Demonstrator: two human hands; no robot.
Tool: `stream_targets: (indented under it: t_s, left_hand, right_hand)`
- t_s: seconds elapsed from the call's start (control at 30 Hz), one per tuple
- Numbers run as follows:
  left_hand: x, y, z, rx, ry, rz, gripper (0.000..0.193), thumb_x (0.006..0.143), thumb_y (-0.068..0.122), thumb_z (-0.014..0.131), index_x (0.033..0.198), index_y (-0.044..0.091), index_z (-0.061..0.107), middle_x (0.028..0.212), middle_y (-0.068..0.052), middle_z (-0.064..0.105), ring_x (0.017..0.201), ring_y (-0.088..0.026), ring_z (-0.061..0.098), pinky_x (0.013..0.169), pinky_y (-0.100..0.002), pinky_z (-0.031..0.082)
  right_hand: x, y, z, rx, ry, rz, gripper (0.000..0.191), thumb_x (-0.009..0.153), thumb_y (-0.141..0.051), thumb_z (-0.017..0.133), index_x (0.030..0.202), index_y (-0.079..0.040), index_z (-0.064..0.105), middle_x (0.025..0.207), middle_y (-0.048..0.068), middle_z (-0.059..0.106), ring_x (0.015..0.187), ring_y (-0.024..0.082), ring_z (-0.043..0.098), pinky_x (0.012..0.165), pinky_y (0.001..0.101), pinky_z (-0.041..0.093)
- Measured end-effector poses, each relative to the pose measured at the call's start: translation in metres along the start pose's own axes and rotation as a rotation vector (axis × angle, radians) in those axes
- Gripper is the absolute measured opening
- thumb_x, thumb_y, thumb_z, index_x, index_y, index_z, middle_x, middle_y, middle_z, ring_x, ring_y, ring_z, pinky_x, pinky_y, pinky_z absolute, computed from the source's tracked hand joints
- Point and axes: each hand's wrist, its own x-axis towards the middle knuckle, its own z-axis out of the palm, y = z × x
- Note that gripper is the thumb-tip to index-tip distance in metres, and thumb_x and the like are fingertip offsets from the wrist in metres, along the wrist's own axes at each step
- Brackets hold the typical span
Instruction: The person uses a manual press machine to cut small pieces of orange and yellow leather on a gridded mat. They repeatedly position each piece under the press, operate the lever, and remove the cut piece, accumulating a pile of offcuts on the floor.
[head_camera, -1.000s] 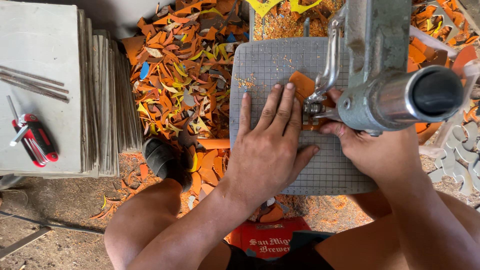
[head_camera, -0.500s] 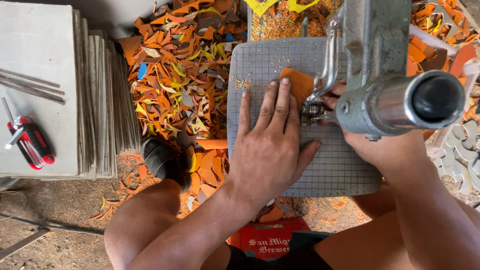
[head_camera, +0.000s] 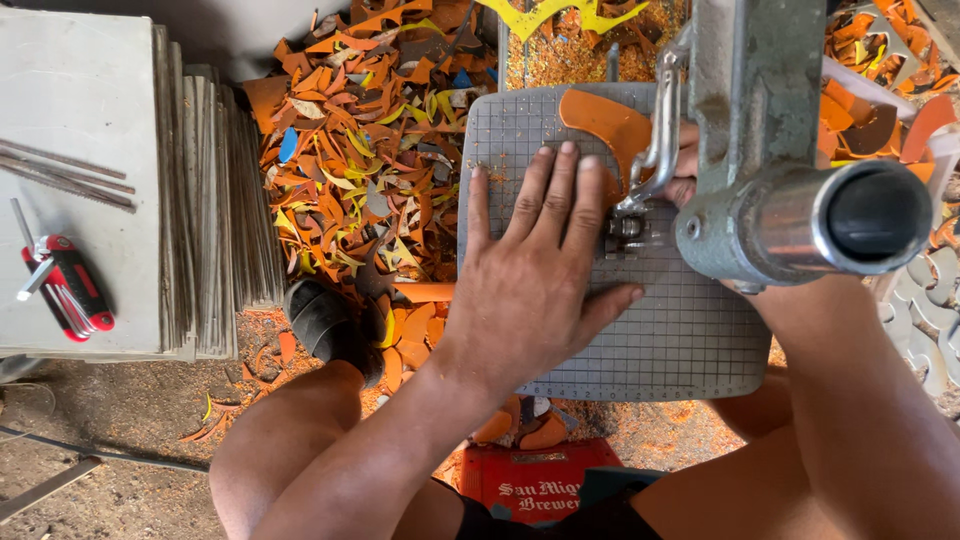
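A curved orange sheet piece (head_camera: 610, 125) lies on the grey gridded saw table (head_camera: 680, 340), against the blade clamp (head_camera: 625, 228). My left hand (head_camera: 535, 270) rests flat on the table with fingers spread, its fingertips pressing the piece's near edge. My right hand (head_camera: 688, 160) is mostly hidden behind the grey saw arm (head_camera: 760, 120); only its fingers show, holding the piece's right side. A thick metal tube (head_camera: 830, 220) on the arm points toward me.
A heap of orange, yellow and blue offcuts (head_camera: 370, 170) covers the floor left of the table. Further left stands a stack of grey sheets (head_camera: 200, 200) with a red multi-tool (head_camera: 65, 285) and thin rods (head_camera: 60, 170) on top. A red crate (head_camera: 545, 485) sits between my knees.
Both hands have pushed the orange piece away from me across the table, so more of it now lies beyond the blade.
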Motion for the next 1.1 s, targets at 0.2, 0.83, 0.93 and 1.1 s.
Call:
stream_targets:
  t_s: [0.2, 0.83, 0.93, 1.1]
  left_hand:
    - [0.01, -0.039, -0.023, 0.26, -0.11, -0.011, 0.048, 0.106, 0.041, 0.048, 0.15, 0.024, 0.042, 0.157, -0.025, 0.036, 0.144, -0.045, 0.034, 0.111, -0.074, 0.018]
    - [-0.034, -0.065, -0.039, 0.116, -0.038, -0.18, 0.076, 0.086, 0.047, 0.074, 0.134, -0.009, 0.056, 0.135, -0.021, 0.063, 0.135, -0.042, 0.05, 0.114, -0.061, 0.032]
    - [-0.034, -0.067, -0.036, 0.095, -0.03, -0.199, 0.076, 0.085, 0.046, 0.074, 0.134, -0.01, 0.056, 0.136, -0.022, 0.063, 0.134, -0.041, 0.051, 0.113, -0.06, 0.033]
    - [-0.035, -0.074, -0.037, 0.059, -0.024, -0.216, 0.078, 0.085, 0.046, 0.074, 0.136, -0.01, 0.055, 0.136, -0.021, 0.063, 0.133, -0.041, 0.052, 0.113, -0.061, 0.033]
  right_hand:
    - [-0.011, -0.005, -0.042, 0.119, 0.185, 0.186, 0.029, 0.094, -0.01, 0.066, 0.123, -0.007, 0.066, 0.12, 0.006, 0.07, 0.112, 0.017, 0.068, 0.098, 0.0305, 0.056]
    - [-0.071, -0.003, 0.152, -0.167, -0.666, 0.571, 0.03, 0.093, -0.017, 0.065, 0.123, -0.011, 0.068, 0.114, 0.005, 0.071, 0.106, 0.018, 0.069, 0.093, 0.0328, 0.055]
    - [-0.055, -0.005, 0.177, -0.213, -0.694, 0.592, 0.03, 0.093, -0.019, 0.065, 0.123, -0.012, 0.069, 0.113, 0.005, 0.072, 0.105, 0.018, 0.069, 0.093, 0.0332, 0.055]
    - [-0.043, -0.015, 0.198, -0.249, -0.783, 0.616, 0.031, 0.093, -0.02, 0.065, 0.123, -0.013, 0.069, 0.111, 0.004, 0.072, 0.103, 0.019, 0.069, 0.091, 0.0338, 0.054]
